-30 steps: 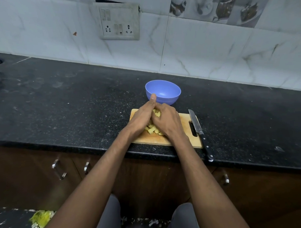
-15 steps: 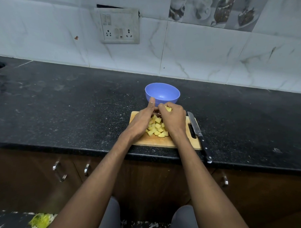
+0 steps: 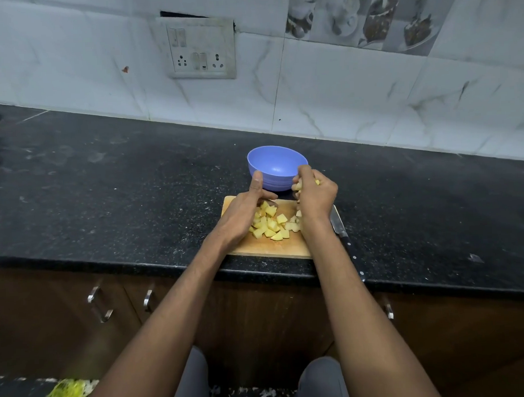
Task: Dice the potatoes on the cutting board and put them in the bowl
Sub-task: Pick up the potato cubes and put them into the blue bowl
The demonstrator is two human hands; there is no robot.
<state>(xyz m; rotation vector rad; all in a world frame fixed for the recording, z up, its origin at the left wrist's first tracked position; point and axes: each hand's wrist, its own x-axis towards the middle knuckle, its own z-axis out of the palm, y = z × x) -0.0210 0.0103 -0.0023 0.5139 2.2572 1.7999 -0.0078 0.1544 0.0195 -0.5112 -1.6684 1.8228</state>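
1. Cabinet handles [image 3: 99,305] low on the left, under the black counter [image 3: 105,180]. Yellow scraps [image 3: 67,393] on the floor at the bottom left corner.
2. Switch plate [image 3: 200,47] on the tiled wall, up and left of the work area.
3. I see the left hand [image 3: 246,212] resting on the left part of the cutting board [image 3: 268,247], fingers fairly straight and cupped against the left side of the diced potato pile [image 3: 270,224]. Thumb points up toward the bowl's near-left wall; can't tell if it touches. This hand grips nothing.
4. Pile sits mid-board, between the two wrists, touching the left palm side. Cubes are loose, pale yellow.
5. Blue bowl [image 3: 276,165] stands on the counter just behind the board. What I can see of its inside holds no pieces.
6. Right hand [image 3: 314,193] is raised at the bowl's near-right rim, fingers curled around a handful of potato pieces [image 3: 298,186]; cubes show at the fingertips and one at the knuckle gap. A few pieces lie on the board right under this wrist.
7. Knife [image 3: 344,240] lies along the board's right edge, black handle toward me, hanging past the counter edge. Neither hand touches it.
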